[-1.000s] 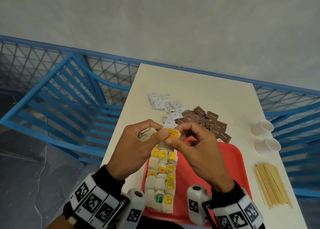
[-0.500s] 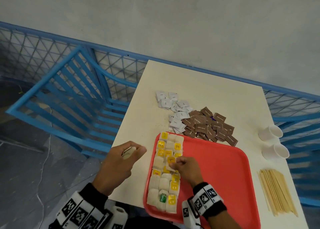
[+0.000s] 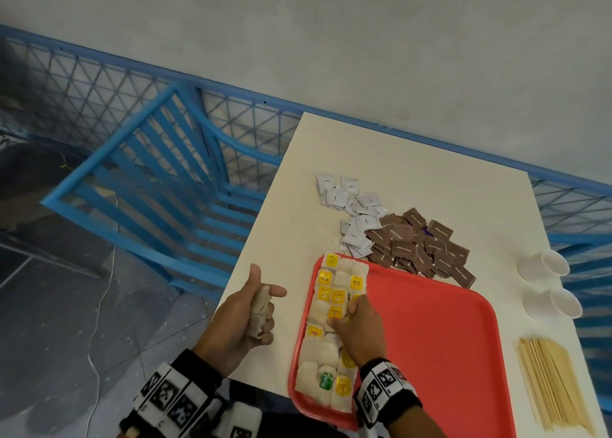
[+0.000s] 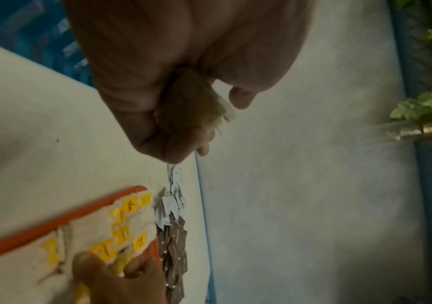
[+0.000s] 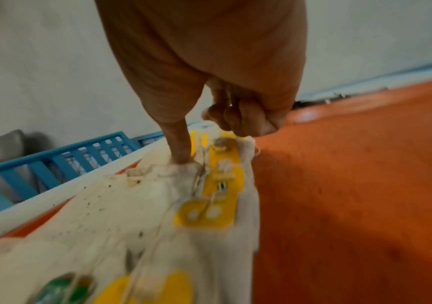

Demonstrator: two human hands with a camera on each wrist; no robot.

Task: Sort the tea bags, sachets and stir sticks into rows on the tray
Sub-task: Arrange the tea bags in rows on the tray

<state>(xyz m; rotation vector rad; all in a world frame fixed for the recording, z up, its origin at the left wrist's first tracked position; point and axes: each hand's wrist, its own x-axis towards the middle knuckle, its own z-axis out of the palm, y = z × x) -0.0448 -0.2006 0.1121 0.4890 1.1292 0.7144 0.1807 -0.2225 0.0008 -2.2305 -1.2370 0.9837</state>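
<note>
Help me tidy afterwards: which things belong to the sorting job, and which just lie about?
Job: tray, tea bags, white sachets, brown sachets, stir sticks.
Lying about: paper cups, blue chair.

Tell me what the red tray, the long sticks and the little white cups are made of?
The red tray looks like plastic: one smooth, even colour with a rounded, moulded rim. The stir sticks look like bare wood: pale tan, thin, flat strips. The white cups are probably paper or thin plastic: plain matt white with thin walls, too small to tell which.
</note>
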